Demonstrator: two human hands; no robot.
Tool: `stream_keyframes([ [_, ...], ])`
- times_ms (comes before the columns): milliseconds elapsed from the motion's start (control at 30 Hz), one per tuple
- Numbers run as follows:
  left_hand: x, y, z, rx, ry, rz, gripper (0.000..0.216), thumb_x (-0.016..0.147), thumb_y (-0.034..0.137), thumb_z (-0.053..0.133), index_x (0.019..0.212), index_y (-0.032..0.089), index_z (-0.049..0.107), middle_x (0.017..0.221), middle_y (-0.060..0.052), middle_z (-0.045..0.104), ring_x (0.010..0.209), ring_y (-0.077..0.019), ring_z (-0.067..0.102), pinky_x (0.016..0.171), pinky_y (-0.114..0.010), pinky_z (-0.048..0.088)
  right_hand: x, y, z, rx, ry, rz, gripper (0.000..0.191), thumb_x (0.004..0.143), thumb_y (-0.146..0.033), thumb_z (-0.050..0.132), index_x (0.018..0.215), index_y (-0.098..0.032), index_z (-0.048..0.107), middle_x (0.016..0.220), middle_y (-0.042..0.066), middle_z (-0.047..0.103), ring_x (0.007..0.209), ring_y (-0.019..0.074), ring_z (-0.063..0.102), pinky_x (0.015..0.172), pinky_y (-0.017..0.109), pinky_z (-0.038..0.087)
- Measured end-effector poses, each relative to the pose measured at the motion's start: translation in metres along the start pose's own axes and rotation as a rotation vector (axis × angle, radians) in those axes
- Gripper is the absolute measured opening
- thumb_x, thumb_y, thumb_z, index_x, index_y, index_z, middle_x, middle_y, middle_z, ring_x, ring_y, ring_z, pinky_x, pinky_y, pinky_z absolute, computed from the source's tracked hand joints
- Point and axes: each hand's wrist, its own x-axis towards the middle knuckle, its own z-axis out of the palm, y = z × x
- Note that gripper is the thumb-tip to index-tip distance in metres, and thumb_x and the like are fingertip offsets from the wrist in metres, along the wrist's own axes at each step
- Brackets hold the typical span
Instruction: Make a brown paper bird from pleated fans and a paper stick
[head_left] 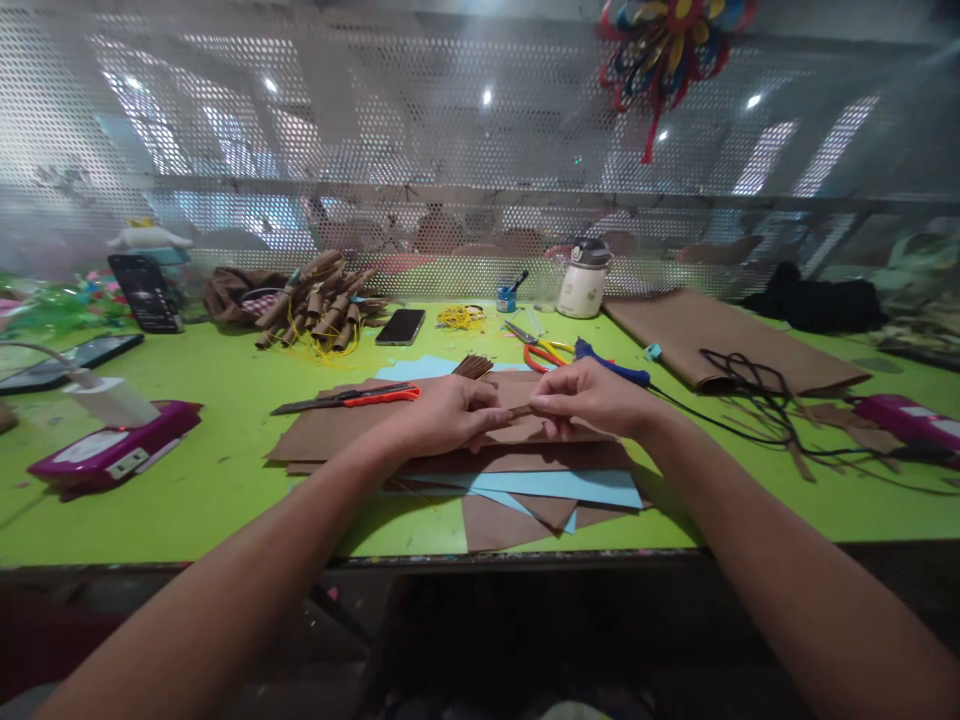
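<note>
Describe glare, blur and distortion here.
Head view: lights glare through the perforated screen, leaving it hazy; the wide lens bows the green table and stretches the forearms; left hand and right hand, pinching a brown strip, look sharp, evenly lit.

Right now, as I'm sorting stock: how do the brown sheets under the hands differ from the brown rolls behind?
The brown sheets lie flat, stacked with blue sheets; the brown rolls are tubes in a heap. The sheets sit under the left hand and right hand, which pinch a brown strip; the rolls lie untouched by the mesh wall. Both look like the same brown paper.
</note>
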Motion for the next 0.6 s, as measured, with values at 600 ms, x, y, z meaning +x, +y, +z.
stream_keyframes([
  [600,-0.001,-0.001,0.002,-0.824,-0.12,-0.06,0.02,0.084,0.034,0.054,0.083,0.015,0.059,0.057,0.002,0.058,0.047,-0.0051,0.047,0.05,-0.018,0.035,0.007,0.003,0.011,0.4,0.018,-0.24,0.031,0.074,-0.019,0.068,0.104,-0.016,0.064,0.086,0.005,0.067,0.071,0.0131,0.06,0.068,0.03,0.049],
])
